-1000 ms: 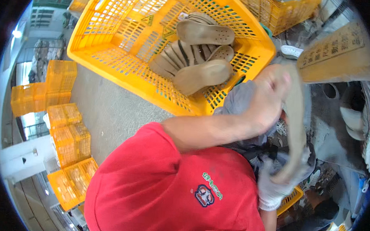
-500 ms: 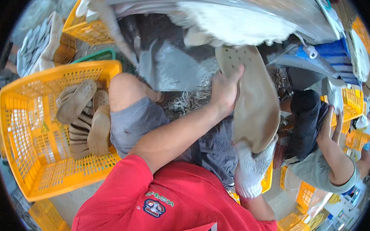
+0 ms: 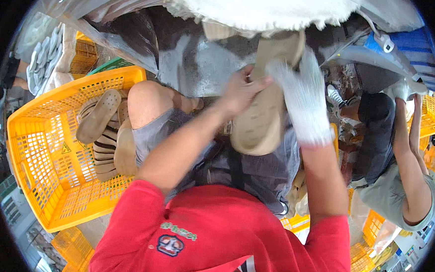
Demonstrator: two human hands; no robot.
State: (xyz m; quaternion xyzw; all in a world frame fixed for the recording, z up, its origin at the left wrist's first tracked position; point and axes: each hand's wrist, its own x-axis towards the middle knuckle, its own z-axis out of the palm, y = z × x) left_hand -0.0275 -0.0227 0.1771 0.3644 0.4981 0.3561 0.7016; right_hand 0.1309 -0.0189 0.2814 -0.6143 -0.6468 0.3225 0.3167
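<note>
My bare left hand [image 3: 241, 91] grips the edge of a tan foam slipper [image 3: 259, 122] above my lap, its thumb lying across the shoe. The slipper's rounded end points toward me and its far end sits below a white fluffy edge. My right hand [image 3: 303, 99], in a white knitted glove, is at the slipper's right side near its far part. Motion smears the gloved fingers, so their grip is unclear. Another tan piece [image 3: 218, 31] shows beneath the fluffy edge.
At my left, a yellow crate [image 3: 41, 175] holds several tan slippers [image 3: 99, 116]. A white fluffy work surface [image 3: 255, 6] spans the far side. Grey shoes [image 3: 44, 58] are piled at far left. A co-worker [image 3: 398, 192] sits at my right, beside more yellow crates [image 3: 432, 116].
The slipper has turned and shifted left, closer to my lap. My gloved right hand has moved from its near end up to its far right side. My left hand has moved left with it.
</note>
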